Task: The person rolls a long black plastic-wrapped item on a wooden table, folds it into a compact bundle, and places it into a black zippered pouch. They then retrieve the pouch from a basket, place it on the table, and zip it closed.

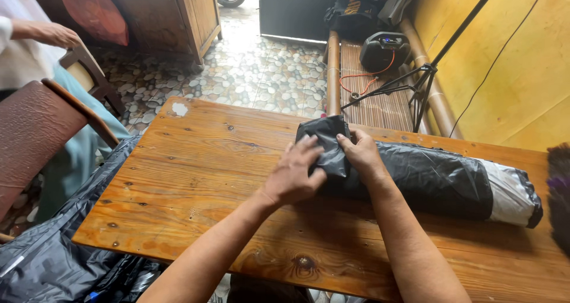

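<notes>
A long roll wrapped in black plastic point(439, 178) lies across the wooden table point(196, 178), its white end showing at the right point(507, 193). My left hand point(294, 175) presses on the folded black plastic at the roll's left end. My right hand point(362, 151) grips the same plastic flap point(326, 140) from the far side, fingers pinching it. Both hands sit close together on that end.
A black plastic sheet point(53, 255) hangs off the table's left side. Another person's hand point(56, 35) rests on a chair point(35, 131) at the left. Behind the table are a bamboo bench point(380, 101), a black speaker point(385, 49), a tripod point(421, 83) and a yellow wall point(510, 54).
</notes>
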